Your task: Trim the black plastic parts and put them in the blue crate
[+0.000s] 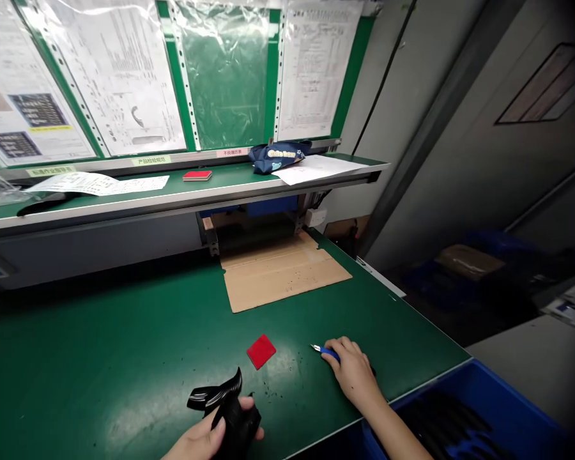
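My left hand (196,441) is at the bottom of the view, shut around a black moulded part (234,415) with a glossy striped end (215,391). My right hand (354,374) rests on the green work mat (124,345), gripping a blue-handled craft knife (326,352) with its metal tip pointing left. A red square pad (261,351) lies on the mat between my hands, nearer the knife tip. Small dark specks are scattered around it.
A flattened cardboard sheet (280,275) lies at the mat's far end. A blue bin (464,409) holding black parts sits beyond the bench's right edge. The upper shelf (196,191) holds papers, a red pad and a dark blue pouch, below posted documents.
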A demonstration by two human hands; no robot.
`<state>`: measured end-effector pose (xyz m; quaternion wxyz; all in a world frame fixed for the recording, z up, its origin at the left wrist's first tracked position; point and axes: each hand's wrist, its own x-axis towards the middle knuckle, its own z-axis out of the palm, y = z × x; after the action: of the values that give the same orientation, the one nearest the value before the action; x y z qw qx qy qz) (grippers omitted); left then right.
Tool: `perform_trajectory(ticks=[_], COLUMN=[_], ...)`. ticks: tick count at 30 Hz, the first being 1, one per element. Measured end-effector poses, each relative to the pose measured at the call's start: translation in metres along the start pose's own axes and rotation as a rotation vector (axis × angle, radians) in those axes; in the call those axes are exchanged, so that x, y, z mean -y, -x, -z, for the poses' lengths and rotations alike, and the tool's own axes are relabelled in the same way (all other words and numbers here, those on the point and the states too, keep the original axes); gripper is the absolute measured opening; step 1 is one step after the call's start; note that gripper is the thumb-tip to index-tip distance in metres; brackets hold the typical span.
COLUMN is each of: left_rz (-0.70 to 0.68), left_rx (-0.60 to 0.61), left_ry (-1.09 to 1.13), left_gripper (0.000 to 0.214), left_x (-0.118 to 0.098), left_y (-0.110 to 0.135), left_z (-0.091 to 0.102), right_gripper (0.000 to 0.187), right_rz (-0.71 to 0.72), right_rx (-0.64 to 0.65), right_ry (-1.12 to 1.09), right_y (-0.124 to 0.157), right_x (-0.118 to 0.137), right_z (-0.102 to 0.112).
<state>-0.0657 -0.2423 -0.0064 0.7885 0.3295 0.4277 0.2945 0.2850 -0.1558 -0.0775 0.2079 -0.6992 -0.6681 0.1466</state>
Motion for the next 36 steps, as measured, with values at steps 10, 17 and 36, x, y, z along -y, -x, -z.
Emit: perform_trajectory(ticks=[10,17,36], left_rz=[-0.027,0.019,0.197], left_rx=[0.087,0.039,-0.051], left_ry=[-0.007,-0.071,-0.327], left_gripper=[0.041,0.037,0.052], left_x=[-0.037,-0.034,-0.061], left_y=[0.013,0.021,0.049], left_z=[-0.038,-0.039,-0.054], right_gripper=[0.027,0.019,0.038], right_rz=[0.247,0.653,0.922], right_rx=[0.336,0.418,0.281], right_ry=[-0.36,-0.279,0.158], right_y=[0.042,0.049,0.043], right_x=[0.115,0.157,0.178], right_z=[0.03,0.057,0.051])
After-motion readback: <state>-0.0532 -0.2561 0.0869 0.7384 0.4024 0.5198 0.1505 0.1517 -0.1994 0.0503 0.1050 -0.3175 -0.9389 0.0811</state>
